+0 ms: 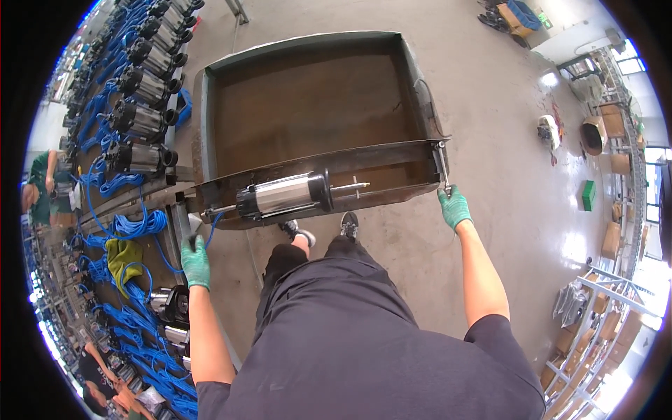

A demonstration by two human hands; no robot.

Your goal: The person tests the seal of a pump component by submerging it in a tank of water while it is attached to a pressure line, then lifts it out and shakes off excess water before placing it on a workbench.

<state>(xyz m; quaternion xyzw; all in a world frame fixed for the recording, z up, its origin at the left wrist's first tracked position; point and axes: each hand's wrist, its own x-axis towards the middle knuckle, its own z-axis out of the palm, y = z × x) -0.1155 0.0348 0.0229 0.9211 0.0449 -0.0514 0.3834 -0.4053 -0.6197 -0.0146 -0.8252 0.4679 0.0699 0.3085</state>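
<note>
Closed on a metal lever (444,165), the right hand (455,208) is right of a silver cylinder (283,194). Whether the left hand (196,264) grips anything, I cannot tell.

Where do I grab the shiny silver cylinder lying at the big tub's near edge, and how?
I'd probably grip the cylinder around its silver middle, coming from above: it lies sideways, its long round side facing up between black ends.

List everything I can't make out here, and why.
All in the head view:
- Cylinder: underside, hidden by its own body.
- Tank: too dim to tell liquid from bare bottom.
- Left hand, right hand: exact grip, too small.
- Upper-left co-worker: partly blurred at the fisheye rim.
</note>
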